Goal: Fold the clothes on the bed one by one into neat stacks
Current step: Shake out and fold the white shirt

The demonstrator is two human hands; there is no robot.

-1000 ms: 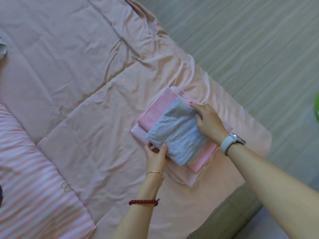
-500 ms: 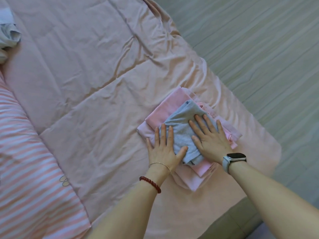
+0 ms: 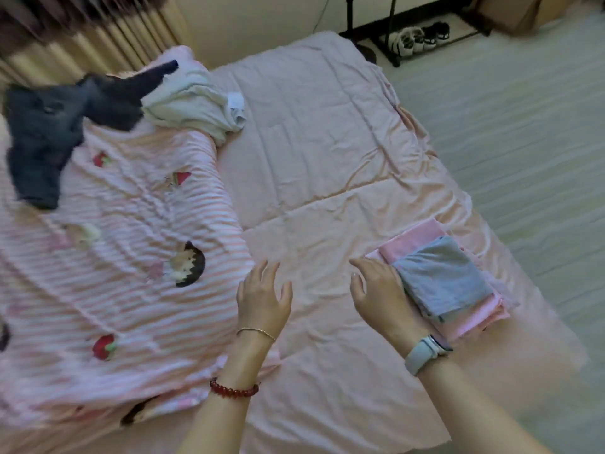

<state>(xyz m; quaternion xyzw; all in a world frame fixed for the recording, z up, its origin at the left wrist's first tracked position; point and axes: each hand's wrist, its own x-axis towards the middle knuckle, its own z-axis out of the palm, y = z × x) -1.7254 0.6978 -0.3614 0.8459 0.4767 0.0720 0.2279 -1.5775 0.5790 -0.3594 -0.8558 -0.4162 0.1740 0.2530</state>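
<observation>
Both hands hang over the pink bed (image 3: 327, 152) with fingers spread and released, holding nothing. The left hand (image 3: 263, 298) is above bare sheet beside the striped quilt (image 3: 114, 257). The right hand (image 3: 376, 291) is at the left edge of the folded stack (image 3: 465, 326), which lies near the bed's right side, a grey piece (image 3: 442, 276) on top of pink ones. Unfolded clothes wait far left on the quilt: a dark garment (image 3: 49, 132) and a pale one (image 3: 193, 106) touching it
</observation>
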